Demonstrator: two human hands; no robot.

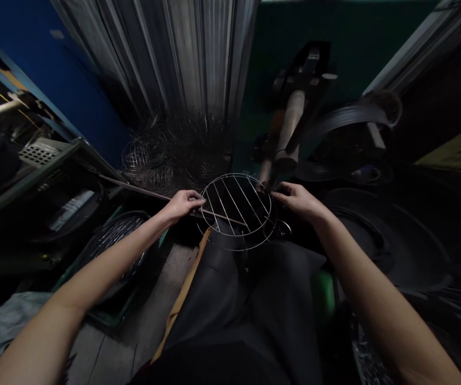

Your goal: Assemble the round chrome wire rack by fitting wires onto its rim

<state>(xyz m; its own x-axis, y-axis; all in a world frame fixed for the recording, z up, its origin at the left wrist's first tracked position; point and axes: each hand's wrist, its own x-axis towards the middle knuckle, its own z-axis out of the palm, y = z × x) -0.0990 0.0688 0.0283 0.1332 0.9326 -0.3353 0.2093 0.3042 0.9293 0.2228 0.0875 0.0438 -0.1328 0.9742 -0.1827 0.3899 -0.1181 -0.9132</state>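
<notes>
The left hand (182, 205) is pinching the left rim of a round wire rack (236, 209), and the right hand (297, 200) is gripping its right rim, both closed on the wire. The rack is being held level above the person's knees (250, 278), just in front of a wooden-handled press (290, 133). A slip seems possible: the thin rim offers little purchase, and a tilt could snag the rack on the press. The rack is showing a bright circular hoop, parallel cross wires and a lower ring. Tangled wire baskets (154, 160) are lying beyond, and a crate of racks (114, 235) is sitting at the left.
</notes>
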